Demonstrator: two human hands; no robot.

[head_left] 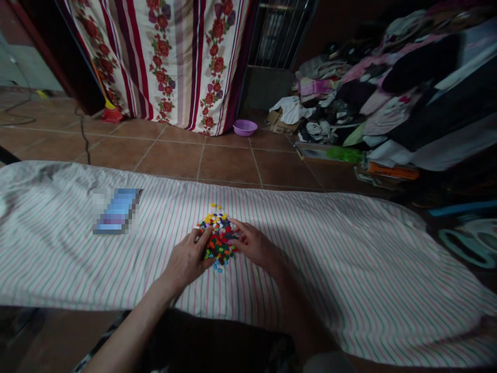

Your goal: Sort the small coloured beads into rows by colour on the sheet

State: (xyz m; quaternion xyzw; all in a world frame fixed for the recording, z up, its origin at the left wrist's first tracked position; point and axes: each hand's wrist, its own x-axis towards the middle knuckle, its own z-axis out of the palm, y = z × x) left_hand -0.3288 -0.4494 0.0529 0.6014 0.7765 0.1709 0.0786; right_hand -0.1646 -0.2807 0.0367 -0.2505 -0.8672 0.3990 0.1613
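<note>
A small heap of tiny colourful plastic pieces [220, 241] lies on a striped cloth [330, 269] in front of me. Red, green, yellow, orange, white and blue ones are mixed together, too small to make out exactly. At the heap's left edge rests my left hand [189, 257], open, thumb and fingers apart against the pieces. My right hand [254, 242] reaches in from the other side, its fingers apart and touching the right edge. Several yellow pieces [214, 205] sit loose just beyond the heap, and a few light blue ones [218, 268] are on the near side.
A blurred-out phone-like rectangle [116, 211] lies on the cloth to the left. Past the far edge is a tiled floor [174, 153] with a purple basin [245, 127], a red dustpan [112, 114] and a floral curtain [163, 62]. Clothes [373, 88] are piled at the right.
</note>
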